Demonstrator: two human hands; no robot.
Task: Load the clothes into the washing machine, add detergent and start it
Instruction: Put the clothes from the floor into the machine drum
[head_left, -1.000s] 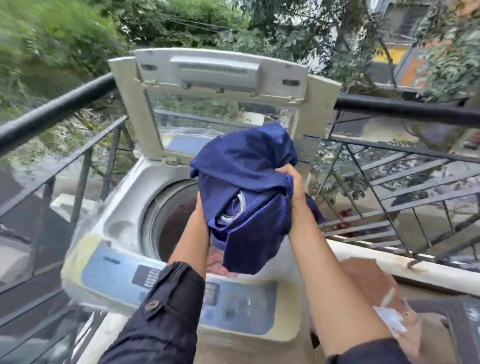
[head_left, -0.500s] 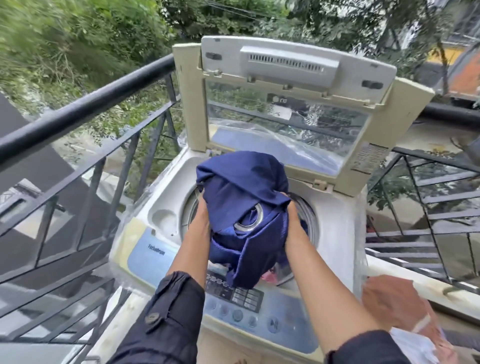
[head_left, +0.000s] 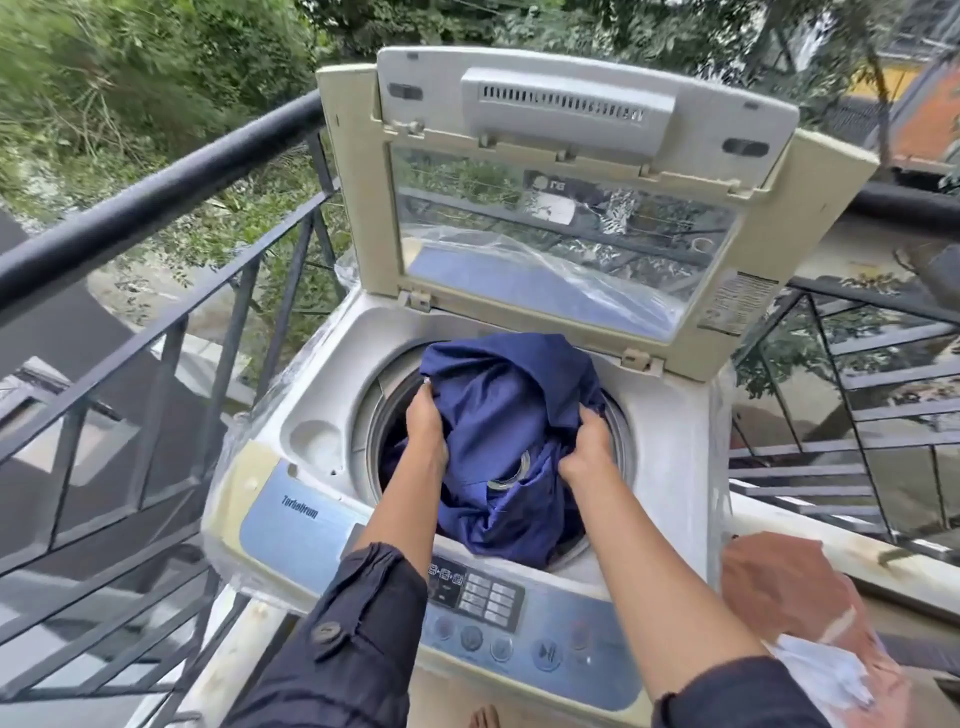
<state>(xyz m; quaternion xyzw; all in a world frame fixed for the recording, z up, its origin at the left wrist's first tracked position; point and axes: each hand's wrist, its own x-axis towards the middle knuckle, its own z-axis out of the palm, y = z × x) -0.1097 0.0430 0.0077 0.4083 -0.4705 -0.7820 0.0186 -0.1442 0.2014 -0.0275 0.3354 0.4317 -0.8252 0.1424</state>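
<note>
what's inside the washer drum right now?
A blue garment fills the mouth of the drum, gripped by the left hand and right hand. Whatever lies beneath it, and the drum bottom, is covered.

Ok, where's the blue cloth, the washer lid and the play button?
blue cloth (head_left: 501, 410): head view, on its bunched middle.
lid (head_left: 571, 111): head view, on the grey vented panel.
play button (head_left: 546, 656): head view, on its round face.

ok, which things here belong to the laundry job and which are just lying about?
Job: blue garment, gripped by left hand and right hand; washing machine with open lid; control panel.
Lying about: black railing; reddish-brown bundle beside the machine, contents unclear.
</note>
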